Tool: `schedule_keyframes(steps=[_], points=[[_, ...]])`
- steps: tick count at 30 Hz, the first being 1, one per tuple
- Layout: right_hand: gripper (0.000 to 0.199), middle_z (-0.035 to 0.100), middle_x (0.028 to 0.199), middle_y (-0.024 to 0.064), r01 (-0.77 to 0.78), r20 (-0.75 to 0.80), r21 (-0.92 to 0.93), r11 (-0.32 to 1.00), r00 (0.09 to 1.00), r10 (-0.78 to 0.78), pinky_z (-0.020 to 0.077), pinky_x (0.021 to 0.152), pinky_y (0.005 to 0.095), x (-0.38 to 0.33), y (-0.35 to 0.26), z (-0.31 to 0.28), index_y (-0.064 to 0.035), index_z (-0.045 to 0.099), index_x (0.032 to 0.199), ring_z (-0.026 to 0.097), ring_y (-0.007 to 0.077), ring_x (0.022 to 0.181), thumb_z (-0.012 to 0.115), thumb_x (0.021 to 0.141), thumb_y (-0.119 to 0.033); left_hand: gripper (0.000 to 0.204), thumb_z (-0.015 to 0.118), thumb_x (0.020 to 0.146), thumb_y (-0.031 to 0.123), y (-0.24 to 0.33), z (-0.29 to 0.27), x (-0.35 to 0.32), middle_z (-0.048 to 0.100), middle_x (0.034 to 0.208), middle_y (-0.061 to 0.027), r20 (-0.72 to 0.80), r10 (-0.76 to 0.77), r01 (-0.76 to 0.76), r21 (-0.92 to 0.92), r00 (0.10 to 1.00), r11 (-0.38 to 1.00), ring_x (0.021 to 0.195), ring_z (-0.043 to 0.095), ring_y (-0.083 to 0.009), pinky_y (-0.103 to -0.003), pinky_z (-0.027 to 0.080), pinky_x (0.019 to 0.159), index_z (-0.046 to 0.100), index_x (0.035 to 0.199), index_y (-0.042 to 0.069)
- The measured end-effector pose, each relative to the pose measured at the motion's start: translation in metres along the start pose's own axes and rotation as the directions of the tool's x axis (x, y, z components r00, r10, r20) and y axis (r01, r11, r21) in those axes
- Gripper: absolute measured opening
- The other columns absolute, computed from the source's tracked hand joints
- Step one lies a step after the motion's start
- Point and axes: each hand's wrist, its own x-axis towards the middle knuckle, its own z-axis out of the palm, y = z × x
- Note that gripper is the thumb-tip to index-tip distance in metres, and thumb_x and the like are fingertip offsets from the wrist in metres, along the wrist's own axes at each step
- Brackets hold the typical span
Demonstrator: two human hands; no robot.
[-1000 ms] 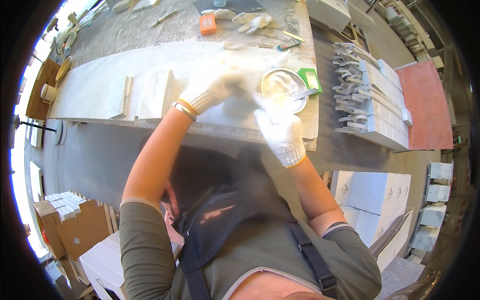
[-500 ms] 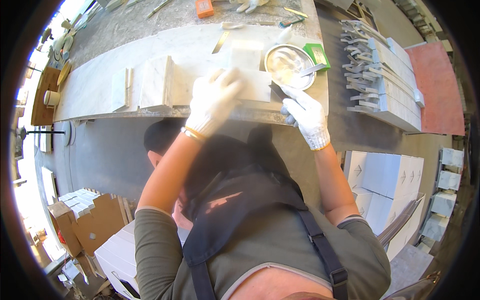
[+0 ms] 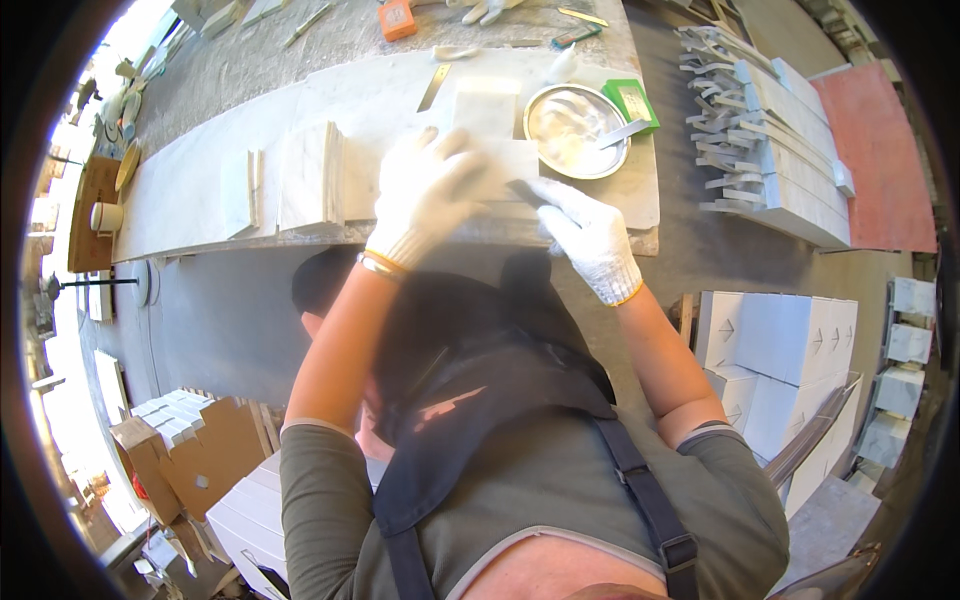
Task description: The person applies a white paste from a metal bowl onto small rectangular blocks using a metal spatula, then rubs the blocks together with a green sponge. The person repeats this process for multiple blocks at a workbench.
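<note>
A white marble-look tile (image 3: 518,160) lies near the front edge of the workbench. My left hand (image 3: 415,205), in a white knit glove, is over the tile's left end, fingers spread and smeared by motion; whether it presses on the tile I cannot tell. My right hand (image 3: 592,240), gloved too, is closed round a small scraper with a dark blade (image 3: 522,190), its tip at the tile's right end. Just beyond sits a round tub (image 3: 570,125) of creamy white paste, with a flat light-coloured spatula (image 3: 625,133) across its rim.
Stacked tiles (image 3: 310,180) and thinner pieces (image 3: 240,190) stand to the left. Behind the tile are another pale tile (image 3: 485,108) and a ruler (image 3: 433,87). A green box (image 3: 630,103) touches the tub's side. White cartons (image 3: 780,340) are piled at right.
My right hand has shifted left, bringing the scraper blade from beside the tile onto its right end. My left hand's fingers have spread apart. The whole view has tilted slightly.
</note>
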Motion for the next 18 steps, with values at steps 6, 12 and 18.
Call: schedule_keyframes(steps=[6, 12, 18], points=[[0.036, 0.077, 0.116, 0.0086, -0.016, 0.137, -0.039, 0.999, 0.99, 0.021, 0.0556, 0.081, 0.0286, 0.001, 0.001, 0.006, -0.0037, 0.071, 0.134, 0.069, 0.0151, 0.09, 0.065, 0.098, -0.007, 0.056, 0.089, 0.062, 0.024, 0.005, -0.007, 0.005, 0.064, 0.126, -0.008, 0.04, 0.08, -0.084, 0.104, 0.996, 0.991, 0.114, 0.058, -0.0349, -0.046, 0.047, 0.097, 0.072, 0.114, 0.015], [0.038, 0.072, 0.09, 0.0028, -0.189, 0.003, 0.368, 0.91, 0.979, 0.202, 0.0509, 0.063, 0.0227, -0.006, -0.013, -0.021, -0.0061, 0.067, 0.14, 0.061, 0.0076, 0.066, 0.064, 0.102, -0.008, 0.041, 0.079, 0.077, 0.019, -0.006, -0.034, 0.022, 0.072, 0.115, -0.0076, 0.141, 0.172, -0.181, 0.054, 0.975, 0.982, 0.105, 0.064, -0.0295, -0.043, 0.047, 0.095, 0.071, 0.116, 0.012], [0.038, 0.071, 0.087, 0.0053, -0.205, -0.131, 0.524, 0.827, 0.94, 0.316, 0.0526, 0.065, 0.0243, -0.006, -0.023, -0.054, -0.006, 0.068, 0.138, 0.063, 0.0101, 0.069, 0.063, 0.101, -0.006, 0.028, 0.071, 0.092, 0.02, -0.013, -0.05, 0.048, 0.076, 0.102, -0.0118, 0.22, -0.192, 0.248, -0.266, 0.956, 0.931, 0.095, 0.07, -0.0289, -0.04, 0.055, 0.087, 0.074, 0.115, 0.003]])
